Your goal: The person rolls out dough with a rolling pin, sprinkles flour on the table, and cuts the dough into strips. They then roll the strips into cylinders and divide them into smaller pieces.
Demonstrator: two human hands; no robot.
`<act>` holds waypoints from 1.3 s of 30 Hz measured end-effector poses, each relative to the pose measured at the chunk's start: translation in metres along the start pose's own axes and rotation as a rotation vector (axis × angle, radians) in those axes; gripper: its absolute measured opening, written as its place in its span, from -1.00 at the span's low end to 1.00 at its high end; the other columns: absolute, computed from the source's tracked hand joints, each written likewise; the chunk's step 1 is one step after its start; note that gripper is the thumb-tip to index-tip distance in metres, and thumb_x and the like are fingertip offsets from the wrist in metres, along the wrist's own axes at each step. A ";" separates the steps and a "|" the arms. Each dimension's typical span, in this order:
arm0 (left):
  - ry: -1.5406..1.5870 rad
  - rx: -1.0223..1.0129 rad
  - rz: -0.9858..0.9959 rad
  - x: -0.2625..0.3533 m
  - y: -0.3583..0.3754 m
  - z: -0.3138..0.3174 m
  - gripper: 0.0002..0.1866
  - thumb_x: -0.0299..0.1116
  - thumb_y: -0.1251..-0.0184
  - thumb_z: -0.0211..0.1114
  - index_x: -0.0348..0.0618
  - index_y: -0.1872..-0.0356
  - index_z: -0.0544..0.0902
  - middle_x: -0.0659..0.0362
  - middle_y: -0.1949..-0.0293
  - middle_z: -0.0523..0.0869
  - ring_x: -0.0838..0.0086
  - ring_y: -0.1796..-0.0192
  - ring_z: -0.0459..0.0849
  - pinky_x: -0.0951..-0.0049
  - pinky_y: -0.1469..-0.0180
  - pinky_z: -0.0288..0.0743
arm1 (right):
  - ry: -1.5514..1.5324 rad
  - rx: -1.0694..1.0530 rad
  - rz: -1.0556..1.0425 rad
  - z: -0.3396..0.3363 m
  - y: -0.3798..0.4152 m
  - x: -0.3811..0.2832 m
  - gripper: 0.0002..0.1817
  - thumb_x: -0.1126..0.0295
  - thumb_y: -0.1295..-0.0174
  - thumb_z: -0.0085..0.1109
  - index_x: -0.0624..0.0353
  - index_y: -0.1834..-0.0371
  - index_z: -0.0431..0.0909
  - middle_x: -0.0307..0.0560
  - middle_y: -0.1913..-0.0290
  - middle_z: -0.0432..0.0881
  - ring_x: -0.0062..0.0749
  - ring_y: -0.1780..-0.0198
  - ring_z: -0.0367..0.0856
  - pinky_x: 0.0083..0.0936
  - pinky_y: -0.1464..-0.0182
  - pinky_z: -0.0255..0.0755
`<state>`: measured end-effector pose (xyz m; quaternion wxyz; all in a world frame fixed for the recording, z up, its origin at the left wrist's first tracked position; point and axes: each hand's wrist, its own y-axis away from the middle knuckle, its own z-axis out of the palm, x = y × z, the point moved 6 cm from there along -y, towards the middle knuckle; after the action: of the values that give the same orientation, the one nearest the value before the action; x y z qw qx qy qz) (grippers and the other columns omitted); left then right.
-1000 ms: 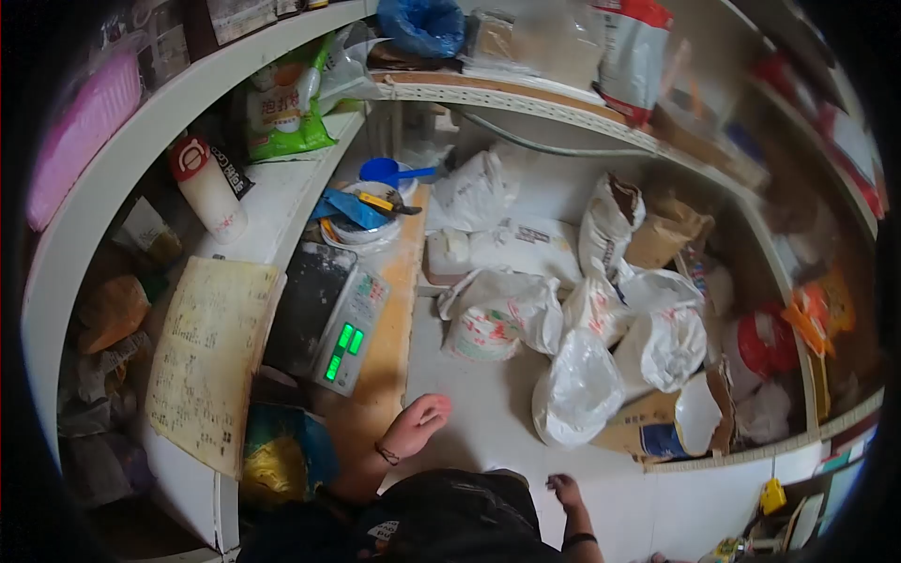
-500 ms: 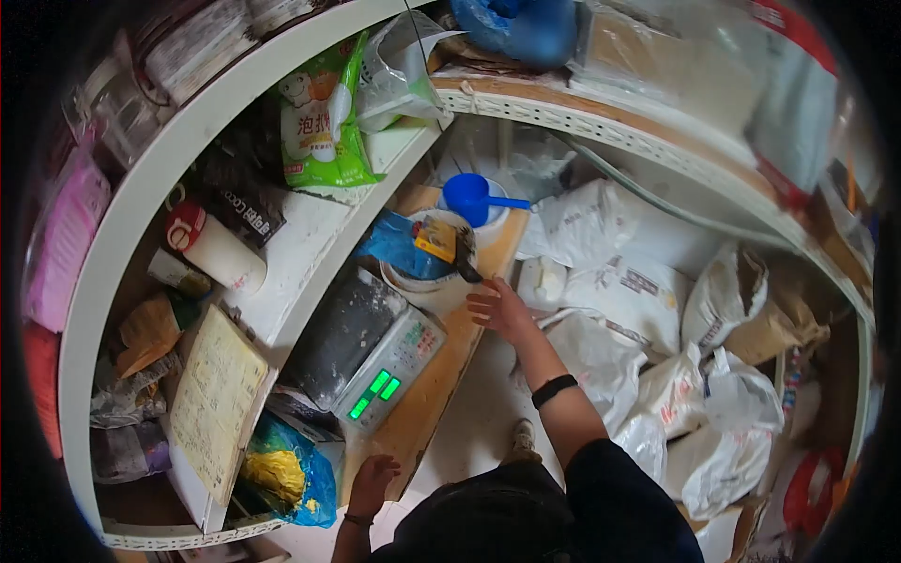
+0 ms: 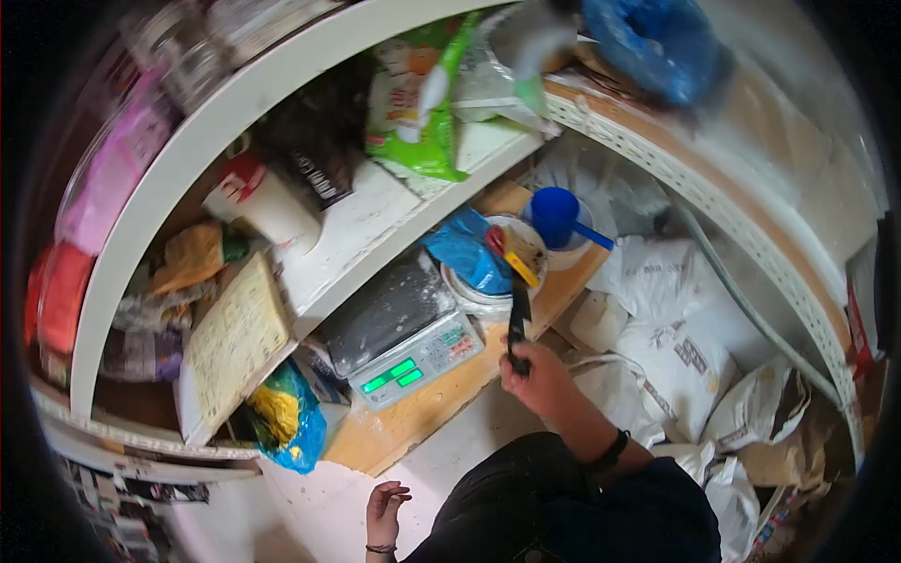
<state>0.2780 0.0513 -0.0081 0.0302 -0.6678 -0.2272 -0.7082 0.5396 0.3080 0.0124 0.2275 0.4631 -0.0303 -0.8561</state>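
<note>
Storeroom with white curved shelves (image 3: pixel 178 178) packed full of bags and packets, and a low wooden surface (image 3: pixel 427 413) dusted with flour below. On the surface, a grey scale (image 3: pixel 399 328) with green glowing numbers. Just behind the scale, a white bowl (image 3: pixel 488 286) with a blue bag (image 3: pixel 465 258) lying in it. Right hand (image 3: pixel 540 375) clenched around the black handle of a scraper (image 3: pixel 516 305), its yellow end up at the bowl's rim and the handle pointing down over the front of the surface. Black band on that wrist. Beyond the bowl, a blue scoop (image 3: pixel 558 216) sitting in a white tub. Left hand (image 3: pixel 385 507) low down near the floor, well apart from everything, fingers loose and curled, holding nothing. On the shelf above the scale, a green packet (image 3: pixel 413 113), a dark packet and a white bottle with a red cap (image 3: pixel 263 202). A worn paper sheet (image 3: pixel 235 342) leaning at the left, and a blue bag with yellow stuff (image 3: pixel 286 422) beneath it. White sacks (image 3: pixel 676 338) piled on the floor to the right.
</note>
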 end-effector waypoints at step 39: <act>0.041 1.283 -0.233 -0.219 0.533 -0.279 -0.66 -0.15 -0.33 0.08 -0.16 0.03 0.47 0.08 0.20 0.60 0.35 0.10 0.58 0.40 0.02 0.45 | 1.003 -1.803 0.385 0.498 0.438 0.527 -0.79 0.54 -0.01 0.23 0.25 0.27 0.48 -0.35 0.61 0.42 -0.76 0.54 0.32 -0.74 0.46 0.24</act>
<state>0.2256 -0.5835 -0.0698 0.3502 -0.4746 -0.6752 -0.4430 0.0501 -0.3830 0.0002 0.6071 0.4111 0.6432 -0.2207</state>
